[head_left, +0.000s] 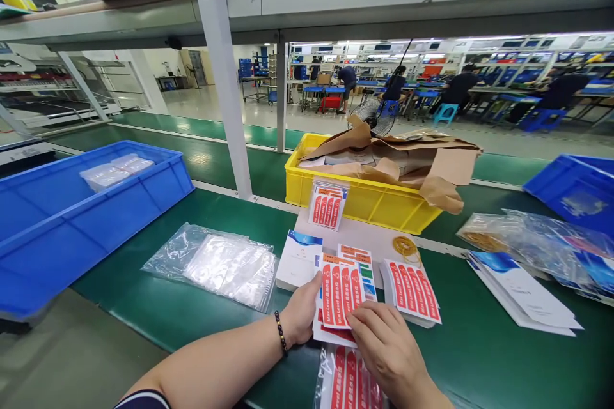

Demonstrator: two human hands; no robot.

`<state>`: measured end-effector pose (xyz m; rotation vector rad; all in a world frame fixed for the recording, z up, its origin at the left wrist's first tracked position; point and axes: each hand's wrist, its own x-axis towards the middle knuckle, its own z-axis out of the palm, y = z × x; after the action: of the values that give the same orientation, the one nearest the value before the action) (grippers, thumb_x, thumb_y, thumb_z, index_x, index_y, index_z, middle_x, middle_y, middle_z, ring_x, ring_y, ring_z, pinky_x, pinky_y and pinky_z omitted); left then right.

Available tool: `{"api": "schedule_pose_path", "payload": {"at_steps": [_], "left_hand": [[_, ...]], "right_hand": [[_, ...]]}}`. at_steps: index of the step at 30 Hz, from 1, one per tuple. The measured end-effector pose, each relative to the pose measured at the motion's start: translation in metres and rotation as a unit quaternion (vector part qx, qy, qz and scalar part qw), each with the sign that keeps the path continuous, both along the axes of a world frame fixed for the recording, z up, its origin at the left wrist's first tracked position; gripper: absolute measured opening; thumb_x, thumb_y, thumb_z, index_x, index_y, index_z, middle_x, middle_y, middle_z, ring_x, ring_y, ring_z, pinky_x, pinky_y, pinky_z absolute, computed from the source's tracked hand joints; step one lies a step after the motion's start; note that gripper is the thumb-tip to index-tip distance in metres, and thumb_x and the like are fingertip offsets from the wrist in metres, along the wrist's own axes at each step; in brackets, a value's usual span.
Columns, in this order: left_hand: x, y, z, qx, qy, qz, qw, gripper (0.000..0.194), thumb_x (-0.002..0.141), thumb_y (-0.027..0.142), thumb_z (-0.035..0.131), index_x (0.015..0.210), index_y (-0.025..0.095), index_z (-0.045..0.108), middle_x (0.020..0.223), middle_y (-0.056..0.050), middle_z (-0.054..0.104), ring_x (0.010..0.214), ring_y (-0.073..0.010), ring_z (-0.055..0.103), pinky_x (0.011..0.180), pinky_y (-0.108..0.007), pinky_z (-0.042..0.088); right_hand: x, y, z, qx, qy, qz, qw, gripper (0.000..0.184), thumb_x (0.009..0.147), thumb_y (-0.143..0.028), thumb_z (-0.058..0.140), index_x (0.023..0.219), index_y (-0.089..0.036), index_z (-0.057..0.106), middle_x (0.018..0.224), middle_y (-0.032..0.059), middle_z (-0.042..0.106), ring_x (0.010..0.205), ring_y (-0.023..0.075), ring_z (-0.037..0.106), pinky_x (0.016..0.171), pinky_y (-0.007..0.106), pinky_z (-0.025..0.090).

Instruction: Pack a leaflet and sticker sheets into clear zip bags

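My left hand (301, 312), with a beaded bracelet on its wrist, grips the left edge of several red-and-white label sheets (339, 294) printed with water-level marks. My right hand (389, 340) has its fingers closed on their lower right corner. Just behind lies a sheet with orange, green and blue labels (367, 268). Below the hands is a clear plastic bag (348, 380) with red labels inside. A stack of white booklets (298, 259) sits to the left, and a stack of red label sheets (412, 291) to the right.
Clear bags (230, 268) lie left on the green bench. A yellow bin (364, 204) with brown paper stands behind a bagged label set (327, 206) and rubber bands (406, 247). Blue bins (139, 204) flank the bench. Booklets (522, 291) lie right. A white post (223, 77) rises behind.
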<state>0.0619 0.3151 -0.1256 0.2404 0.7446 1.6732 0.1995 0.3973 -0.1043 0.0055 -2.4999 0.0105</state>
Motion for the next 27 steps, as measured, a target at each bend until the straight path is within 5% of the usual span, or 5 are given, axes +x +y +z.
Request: {"api": "schedule_pose_path", "payload": {"at_steps": [9,18,23,27], "left_hand": [[0.0,-0.006,0.006,0.037,0.148,-0.039,0.988,0.047,0.07,0.041,0.061,0.103,0.007,0.058,0.105,-0.016,0.061,0.099,-0.0281,0.055,0.09,-0.041,0.039],[-0.001,-0.007,0.005,0.028,0.184,-0.053,0.981,0.046,0.069,0.04,0.062,0.102,0.008,0.059,0.105,-0.015,0.061,0.098,-0.0267,0.056,0.09,-0.039,0.04],[-0.001,-0.008,0.001,0.022,0.181,-0.061,0.981,0.045,0.07,0.04,0.061,0.101,0.008,0.059,0.1,-0.015,0.062,0.09,-0.0258,0.059,0.085,-0.04,0.042],[0.0,-0.009,-0.001,-0.001,0.188,-0.078,0.979,0.045,0.069,0.041,0.061,0.099,0.008,0.06,0.092,-0.015,0.064,0.082,-0.0242,0.061,0.08,-0.039,0.044]], "right_hand": [[-0.001,-0.001,0.001,-0.011,-0.004,0.013,1.0,0.018,0.079,-0.008,0.041,0.082,-0.017,0.057,0.075,0.0052,0.061,0.076,0.0178,0.053,0.068,0.035,0.041],[0.001,0.0,0.008,-0.014,-0.014,0.027,0.999,0.016,0.081,-0.014,0.043,0.082,-0.018,0.058,0.077,0.0059,0.062,0.076,0.0179,0.054,0.067,0.034,0.043],[0.008,0.008,0.003,-0.177,0.014,-0.043,0.983,0.018,0.08,-0.028,0.05,0.094,-0.018,0.057,0.084,0.008,0.06,0.078,0.0188,0.056,0.068,0.032,0.046],[0.011,0.016,-0.004,-0.371,0.011,-0.169,0.913,0.019,0.082,-0.034,0.046,0.084,-0.019,0.058,0.078,0.0049,0.062,0.067,0.0157,0.058,0.059,0.026,0.048]]}}
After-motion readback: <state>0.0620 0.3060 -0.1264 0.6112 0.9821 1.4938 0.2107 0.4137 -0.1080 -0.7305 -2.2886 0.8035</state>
